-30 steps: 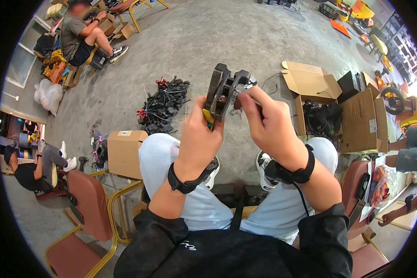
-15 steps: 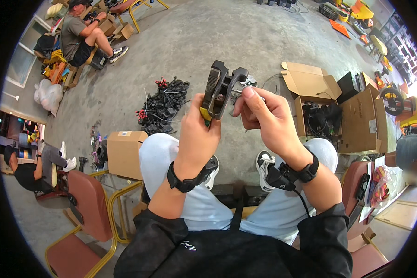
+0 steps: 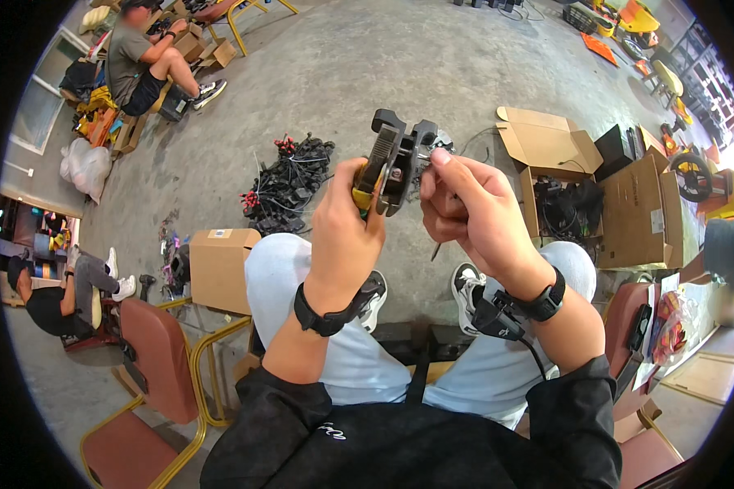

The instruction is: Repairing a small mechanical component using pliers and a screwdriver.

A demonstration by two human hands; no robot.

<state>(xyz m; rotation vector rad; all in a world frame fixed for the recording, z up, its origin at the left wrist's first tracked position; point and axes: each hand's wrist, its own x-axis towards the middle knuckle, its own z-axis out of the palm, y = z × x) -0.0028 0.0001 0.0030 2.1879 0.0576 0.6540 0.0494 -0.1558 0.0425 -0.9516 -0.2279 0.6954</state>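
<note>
My left hand (image 3: 347, 220) is closed around a black two-pronged fitting (image 3: 398, 163) with a ribbed grey pad and a yellow lower part. I hold it up above my knees, its prongs pointing away from me. My right hand (image 3: 481, 204) is closed beside it, thumb and forefinger pinched at a small metal end close to the fitting's right prong. A thin dark rod (image 3: 435, 251) sticks out below my right fingers. Whether it is one piece with the metal end, the hand hides. A bolt-like spot shows inside the fitting.
A heap of black parts with red ends (image 3: 289, 183) lies on the floor ahead. To the right, an open cardboard box (image 3: 559, 151) holds black cables. A closed carton (image 3: 220, 273) and a red chair (image 3: 155, 359) stand at left. Two people sit at the left.
The fitting has turned in my left hand, so its inner side shows more. My right hand has shifted slightly right, and the thin rod now shows under its fingers.
</note>
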